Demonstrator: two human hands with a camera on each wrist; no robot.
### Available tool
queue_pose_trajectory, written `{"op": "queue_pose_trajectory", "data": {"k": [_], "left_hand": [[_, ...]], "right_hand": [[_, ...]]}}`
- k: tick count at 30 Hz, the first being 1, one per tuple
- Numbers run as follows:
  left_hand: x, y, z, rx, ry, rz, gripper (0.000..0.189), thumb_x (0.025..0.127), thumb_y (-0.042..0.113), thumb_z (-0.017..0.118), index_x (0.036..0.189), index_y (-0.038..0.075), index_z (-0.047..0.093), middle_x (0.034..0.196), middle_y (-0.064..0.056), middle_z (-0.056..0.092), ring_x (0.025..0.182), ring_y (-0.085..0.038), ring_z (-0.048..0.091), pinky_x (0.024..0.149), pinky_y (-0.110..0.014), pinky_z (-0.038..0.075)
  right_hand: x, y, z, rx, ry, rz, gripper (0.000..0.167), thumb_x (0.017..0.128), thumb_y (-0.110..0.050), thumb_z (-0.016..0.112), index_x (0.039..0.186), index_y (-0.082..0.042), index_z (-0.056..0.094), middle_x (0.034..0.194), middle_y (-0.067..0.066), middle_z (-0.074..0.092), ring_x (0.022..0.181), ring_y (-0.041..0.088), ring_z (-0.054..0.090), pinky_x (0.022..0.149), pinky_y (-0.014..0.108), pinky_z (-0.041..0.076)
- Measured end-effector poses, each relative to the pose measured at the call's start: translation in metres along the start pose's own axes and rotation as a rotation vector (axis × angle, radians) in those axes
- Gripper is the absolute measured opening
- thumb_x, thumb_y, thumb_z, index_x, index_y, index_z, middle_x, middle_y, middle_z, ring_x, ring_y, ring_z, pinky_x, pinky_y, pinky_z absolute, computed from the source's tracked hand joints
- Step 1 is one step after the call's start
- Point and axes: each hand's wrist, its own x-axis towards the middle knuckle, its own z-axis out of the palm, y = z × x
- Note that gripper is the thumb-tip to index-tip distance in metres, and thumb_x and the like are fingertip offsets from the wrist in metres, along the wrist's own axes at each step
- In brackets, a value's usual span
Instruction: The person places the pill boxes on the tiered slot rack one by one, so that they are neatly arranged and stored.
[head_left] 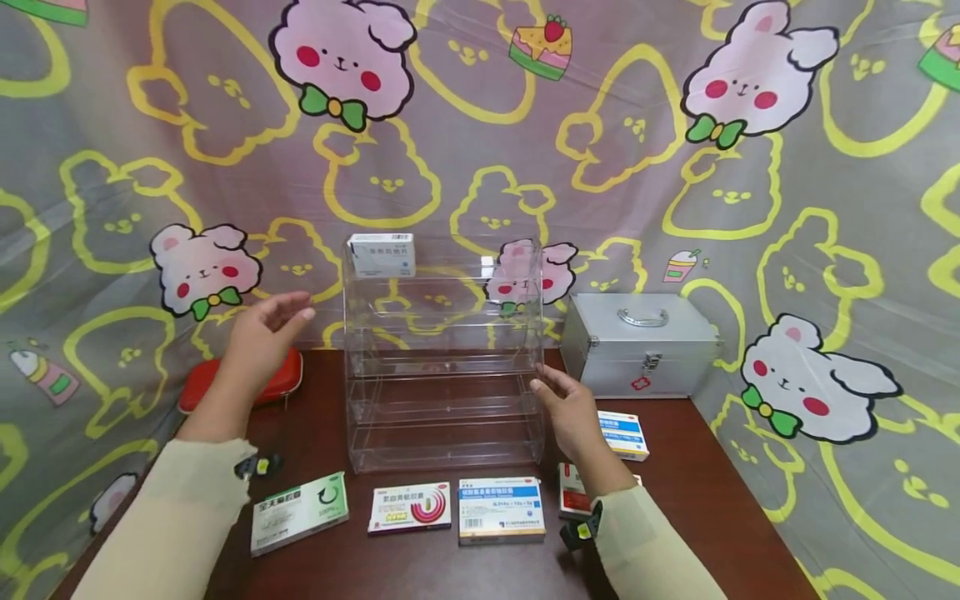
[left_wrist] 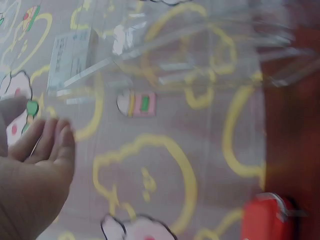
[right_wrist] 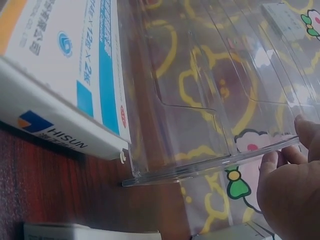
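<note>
A clear plastic tiered display rack [head_left: 446,367] stands upright on the table. A white medicine box [head_left: 382,257] with dark printing sits in its top tier, at the left. My left hand [head_left: 266,333] is in the air to the left of the rack, apart from it, fingers loosely bent and holding nothing. In the left wrist view the hand [left_wrist: 37,175] is below that white box. At the rack's right side, my right hand [head_left: 573,417] pinches the edge of the side panel. The right wrist view shows the thumb [right_wrist: 306,134] on one side of this edge and the fingers on the other.
Along the front lie a green-and-white box [head_left: 300,512], a white-and-pink box [head_left: 409,508] and a blue-and-white box [head_left: 501,510]. Near my right arm are a red-and-white box [head_left: 573,492] and another blue-and-white box [head_left: 624,435]. A silver case [head_left: 637,342] and red pouch [head_left: 281,379] stand behind.
</note>
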Motion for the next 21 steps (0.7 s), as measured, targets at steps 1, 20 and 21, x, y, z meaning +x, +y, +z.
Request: {"op": "queue_pose_trajectory", "data": {"k": [1,20,21], "left_hand": [[-0.011,-0.009,-0.003,0.017,-0.029,-0.017,0.063,0.109,0.048,0.064,0.157,0.007,0.058,0.156,-0.019,0.063,0.146,-0.04,0.057,0.12,-0.052,0.05],[-0.143,-0.139,-0.032,0.152,-0.444,-0.182,0.073,0.098,0.026,0.084,0.153,-0.01,0.053,0.148,-0.033,0.063,0.137,-0.054,0.061,0.108,-0.058,0.057],[-0.145,-0.141,-0.033,0.155,-0.462,-0.197,0.073,0.096,0.026,0.085,0.152,-0.009,0.055,0.148,-0.031,0.063,0.137,-0.054,0.061,0.108,-0.06,0.057]], "right_hand": [[0.0,0.0,0.0,-0.001,0.0,-0.005,0.047,0.104,-0.009,0.074,0.15,-0.001,0.064,0.155,0.02,0.063,0.137,0.026,0.06,0.093,0.011,0.055],[-0.003,-0.003,0.001,-0.038,0.016,0.031,0.047,0.107,-0.015,0.072,0.152,-0.007,0.064,0.158,0.016,0.062,0.138,0.025,0.059,0.089,0.009,0.055],[-0.003,-0.003,0.002,-0.036,0.015,0.034,0.047,0.106,-0.015,0.073,0.152,-0.007,0.065,0.157,0.016,0.062,0.137,0.025,0.06,0.089,0.01,0.055]]}}
